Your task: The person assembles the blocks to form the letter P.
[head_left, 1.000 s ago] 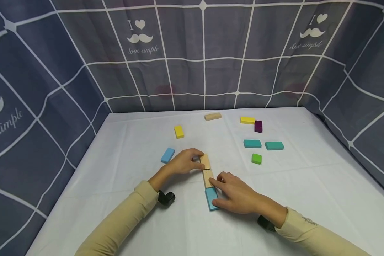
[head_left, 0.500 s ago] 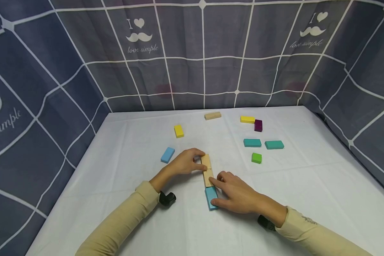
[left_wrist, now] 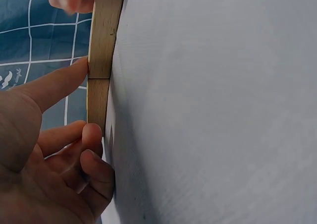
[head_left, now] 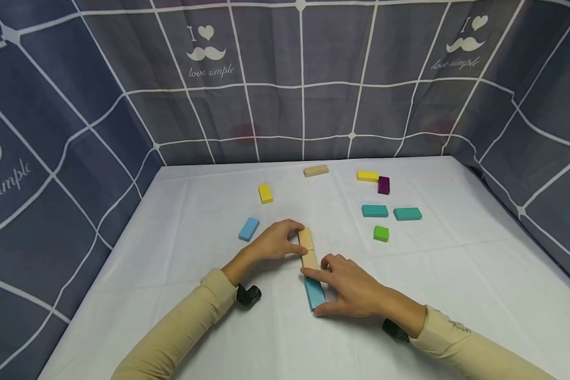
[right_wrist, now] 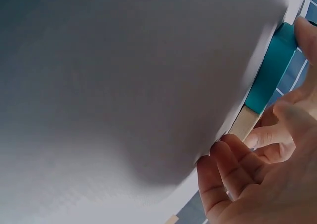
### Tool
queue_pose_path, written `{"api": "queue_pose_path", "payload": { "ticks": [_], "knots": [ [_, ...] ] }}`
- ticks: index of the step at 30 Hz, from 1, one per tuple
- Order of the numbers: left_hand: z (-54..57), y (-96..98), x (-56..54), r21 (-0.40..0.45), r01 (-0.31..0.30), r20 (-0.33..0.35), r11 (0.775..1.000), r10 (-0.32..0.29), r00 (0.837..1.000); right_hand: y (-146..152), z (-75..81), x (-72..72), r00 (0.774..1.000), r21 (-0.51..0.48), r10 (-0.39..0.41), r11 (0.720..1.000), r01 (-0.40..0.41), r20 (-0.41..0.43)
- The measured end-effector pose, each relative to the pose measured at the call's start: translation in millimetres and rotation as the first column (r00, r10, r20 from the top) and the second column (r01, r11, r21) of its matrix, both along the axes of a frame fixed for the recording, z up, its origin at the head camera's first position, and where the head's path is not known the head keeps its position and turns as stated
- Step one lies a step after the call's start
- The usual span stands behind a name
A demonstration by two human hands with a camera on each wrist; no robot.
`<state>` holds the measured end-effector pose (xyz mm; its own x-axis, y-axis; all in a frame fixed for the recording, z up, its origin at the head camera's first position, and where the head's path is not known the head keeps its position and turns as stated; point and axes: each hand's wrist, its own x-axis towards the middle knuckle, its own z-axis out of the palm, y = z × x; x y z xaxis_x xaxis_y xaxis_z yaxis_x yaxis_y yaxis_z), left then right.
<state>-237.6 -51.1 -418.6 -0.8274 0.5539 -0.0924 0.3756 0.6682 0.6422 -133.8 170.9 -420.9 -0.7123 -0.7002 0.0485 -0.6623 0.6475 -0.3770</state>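
Observation:
Two plain wooden blocks, a far one (head_left: 306, 236) and a near one (head_left: 310, 260), lie end to end in a line with a blue block (head_left: 315, 294) nearest the person. My left hand (head_left: 276, 240) holds the far wooden block, fingers at its far end and thumb at the seam with the near one. Across the near wooden block's lower end reaches the index finger of my right hand (head_left: 353, 289); its thumb sits at the near end of the blue block. In the right wrist view the blue block (right_wrist: 272, 68) looks teal and meets the wooden block (right_wrist: 243, 123).
Left of the row lie a light blue block (head_left: 249, 229) and a yellow block (head_left: 265, 193). A wooden block (head_left: 315, 171) sits at the back. To the right are a yellow block (head_left: 368, 176), purple block (head_left: 383, 185), two teal blocks (head_left: 374, 211) and a green block (head_left: 381, 234).
The gap between the two wooden blocks has closed. My right index finger has moved left across the near wooden block, and the right thumb has shifted down to the blue block's near end.

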Motion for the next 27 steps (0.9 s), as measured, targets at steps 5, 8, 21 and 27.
{"api": "queue_pose_path", "payload": {
  "ticks": [5, 8, 21, 27],
  "knots": [
    [0.1, 0.6, -0.2, -0.006, 0.006, -0.010, 1.000, -0.006, 1.000, 0.0, -0.8, 0.3, 0.999, 0.031, 0.033, 0.999, -0.032, -0.036],
    [0.6, 0.9, 0.1, -0.010, 0.005, -0.011, 1.000, -0.005, 1.000, -0.3, 0.1, 1.1, 0.998, 0.041, 0.044, 0.998, -0.042, -0.045],
    [1.5, 0.5, 1.5, -0.008, -0.013, -0.003, 1.000, 0.013, 1.000, -1.3, 0.5, 2.7, 0.998, 0.040, 0.036, 0.999, -0.033, -0.058],
    [1.4, 1.2, 1.6, -0.010, -0.018, -0.002, 1.000, 0.017, 1.000, -0.6, 1.2, 3.8, 0.999, 0.019, 0.022, 1.000, -0.021, -0.050]
  ]
}}
